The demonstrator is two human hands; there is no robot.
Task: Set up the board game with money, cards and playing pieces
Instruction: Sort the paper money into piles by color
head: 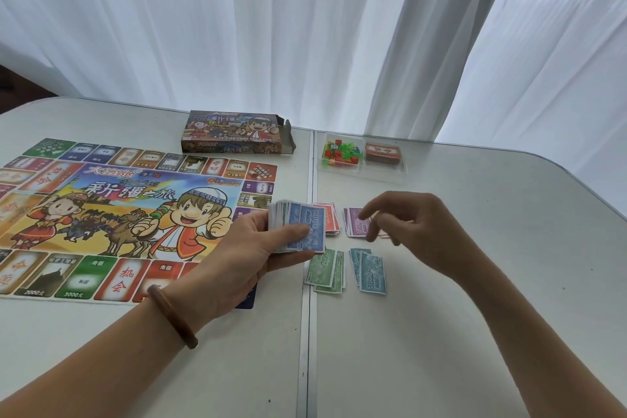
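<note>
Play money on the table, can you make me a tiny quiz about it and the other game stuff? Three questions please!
1. True or false: the left hand holds a stack of notes with a blue 2000 on top.
2. What colour are the notes nearest the fingertips of the right hand? A yellow, B purple, C black.
3. Fill in: the little coloured playing pieces sit in a clear ____.
Key: 1 true. 2 B, the purple pile. 3 tray.
</note>
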